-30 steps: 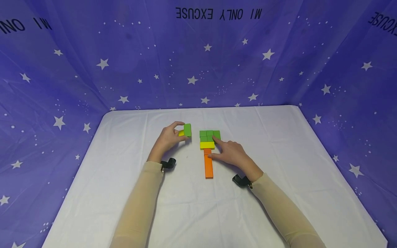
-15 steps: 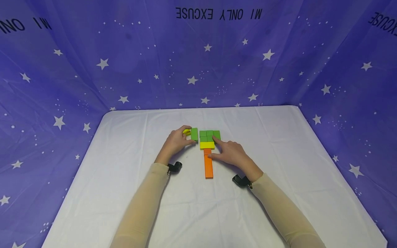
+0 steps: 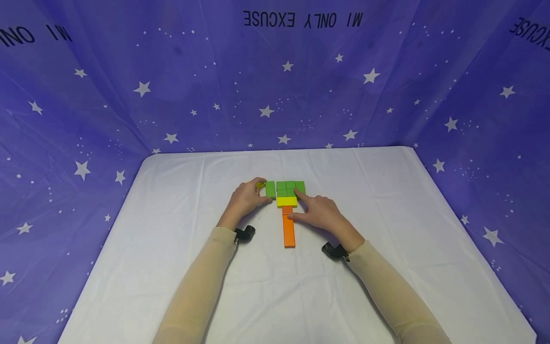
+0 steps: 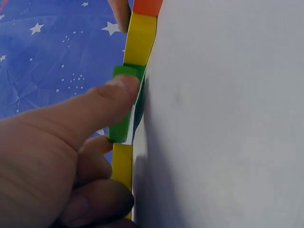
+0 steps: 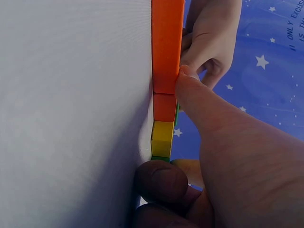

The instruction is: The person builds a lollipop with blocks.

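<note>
My left hand (image 3: 246, 198) pinches a rectangular green block (image 3: 270, 189) by its two ends, thumb at the near end. In the left wrist view a yellow block (image 4: 122, 161) sits by its curled fingers, partly hidden. The green block lies just left of a flat cluster of green blocks (image 3: 281, 185), with a narrow gap between. Below the cluster come a yellow block (image 3: 286, 201), a short orange block (image 3: 287, 210) and a long orange block (image 3: 289, 234) in line. My right hand (image 3: 321, 211) touches the green cluster with its index finger and the long orange block with its thumb.
A white cloth covers the table (image 3: 258, 296). Purple curtains with white stars (image 3: 266, 111) stand behind it and at both sides. Black wrist cameras (image 3: 246, 233) are strapped at both sleeve cuffs.
My left hand has moved right and toward me, bringing the green block down beside the cluster; the yellow block went with it. My right hand has stayed in place.
</note>
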Demonstrator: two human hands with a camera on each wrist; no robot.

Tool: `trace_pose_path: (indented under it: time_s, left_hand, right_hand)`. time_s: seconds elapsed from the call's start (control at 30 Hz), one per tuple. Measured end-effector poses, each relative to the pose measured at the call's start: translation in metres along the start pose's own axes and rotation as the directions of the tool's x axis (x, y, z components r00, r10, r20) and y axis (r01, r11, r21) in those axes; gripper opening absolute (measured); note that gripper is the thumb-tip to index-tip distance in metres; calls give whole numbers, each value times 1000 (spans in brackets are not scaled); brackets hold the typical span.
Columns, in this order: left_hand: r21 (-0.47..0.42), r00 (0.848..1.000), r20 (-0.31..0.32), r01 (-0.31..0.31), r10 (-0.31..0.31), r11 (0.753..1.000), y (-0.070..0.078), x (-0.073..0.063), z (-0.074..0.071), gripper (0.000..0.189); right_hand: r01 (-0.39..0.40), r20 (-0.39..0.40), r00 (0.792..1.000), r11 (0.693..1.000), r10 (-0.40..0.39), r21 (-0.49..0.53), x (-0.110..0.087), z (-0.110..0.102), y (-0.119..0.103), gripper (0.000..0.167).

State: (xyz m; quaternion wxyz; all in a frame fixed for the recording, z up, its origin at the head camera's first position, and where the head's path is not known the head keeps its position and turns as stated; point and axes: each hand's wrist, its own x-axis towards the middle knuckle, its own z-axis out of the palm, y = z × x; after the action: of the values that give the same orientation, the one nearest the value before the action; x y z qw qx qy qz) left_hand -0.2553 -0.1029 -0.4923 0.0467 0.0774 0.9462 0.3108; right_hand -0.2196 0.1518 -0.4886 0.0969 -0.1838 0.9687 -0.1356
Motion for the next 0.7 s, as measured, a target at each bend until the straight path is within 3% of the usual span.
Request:
trace_pose_path:
  time_s: [0.3,0.7]
  left_hand:
    - [119,1000,-18,-12,14,993,2,1,6,70]
    - [154,1000,-26,-4,9,988,5,1,8,70]
  right_hand:
    - [-1,-2,1000,1000,1,3,0,0,0,101]
    - [10,-8,1000,1000,-10,-8,1,1,1,101]
